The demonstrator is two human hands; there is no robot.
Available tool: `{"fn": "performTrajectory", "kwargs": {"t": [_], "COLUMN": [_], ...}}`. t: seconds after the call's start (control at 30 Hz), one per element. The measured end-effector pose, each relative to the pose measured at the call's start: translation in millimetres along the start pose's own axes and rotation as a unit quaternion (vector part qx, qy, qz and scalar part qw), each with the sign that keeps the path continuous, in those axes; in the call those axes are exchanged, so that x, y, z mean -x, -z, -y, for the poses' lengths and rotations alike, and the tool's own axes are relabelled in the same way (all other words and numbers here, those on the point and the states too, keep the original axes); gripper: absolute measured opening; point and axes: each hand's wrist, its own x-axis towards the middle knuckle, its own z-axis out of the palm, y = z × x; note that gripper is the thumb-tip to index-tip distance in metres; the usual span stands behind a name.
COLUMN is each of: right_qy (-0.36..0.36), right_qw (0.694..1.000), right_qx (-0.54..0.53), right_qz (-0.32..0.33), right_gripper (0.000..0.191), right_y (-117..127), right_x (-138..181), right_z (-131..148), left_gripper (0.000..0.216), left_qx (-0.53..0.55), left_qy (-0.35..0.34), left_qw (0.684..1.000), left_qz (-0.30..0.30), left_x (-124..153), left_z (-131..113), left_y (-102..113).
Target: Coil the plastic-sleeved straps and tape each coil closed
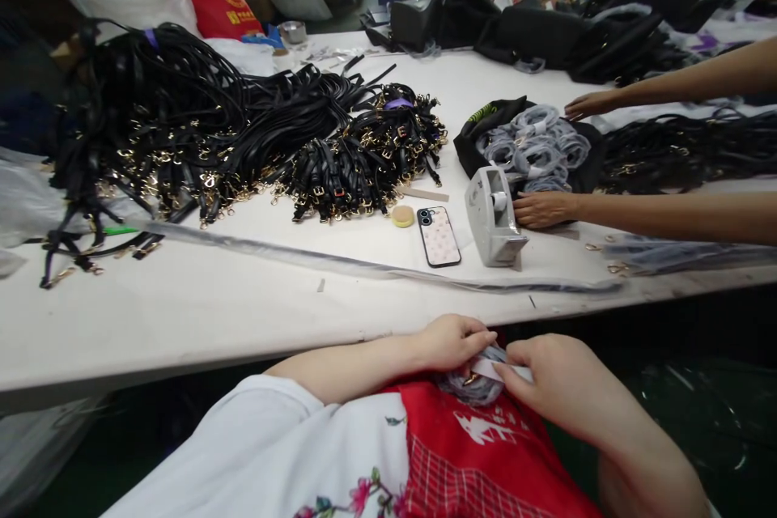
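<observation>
Against my red apron (pixel 479 453), just below the table edge, I hold a coiled strap (pixel 470 390) in clear, greyish plastic wrapping. My left hand (pixel 456 341) is closed on the top of the coil. My right hand (pixel 555 376) pinches a white strip (pixel 491 370) that lies across the coil, thumb over its right end. A small gold-coloured metal piece shows beside the strip. The undersides of both hands are hidden.
A co-worker's two hands (pixel 543 209) touch a black bag (pixel 470 137) full of similar coils (pixel 537 158). Nearby are a tape dispenser (pixel 486 218), a phone (pixel 439 236) and a yellow round item (pixel 402 216). Black straps (pixel 291 113) pile up left; a plastic-sleeved strap (pixel 364 263) lies along the front.
</observation>
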Motion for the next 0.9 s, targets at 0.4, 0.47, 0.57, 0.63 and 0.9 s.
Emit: {"fn": "performTrajectory", "kwargs": {"t": [0.4,0.47,0.57,0.63,0.9], "right_qy": [0.043,0.03,0.011,-0.004,-0.021], "right_qw": [0.966,0.955,0.923,0.898,0.832], "right_qx": [-0.249,-0.284,-0.373,-0.429,-0.548], "right_qz": [-0.049,-0.081,-0.099,-0.095,-0.083], "right_gripper": [0.023,0.025,0.026,0.032,0.06], "right_y": [-15,-20,-33,-46,-90], "right_x": [-3,-7,-17,-22,-32], "right_z": [-30,-33,-36,-40,-26], "left_gripper": [0.029,0.022,0.024,0.03,0.033], "left_qx": [-0.027,-0.05,-0.092,-0.108,-0.098], "left_qy": [-0.07,-0.103,-0.139,-0.156,-0.245], "left_qw": [0.996,0.993,0.984,0.978,0.958], "left_qz": [-0.039,-0.037,-0.064,-0.086,-0.112], "left_x": [8,13,19,20,27], "left_z": [-1,-6,-8,-6,-4], "left_y": [-1,-2,-5,-6,-12]}}
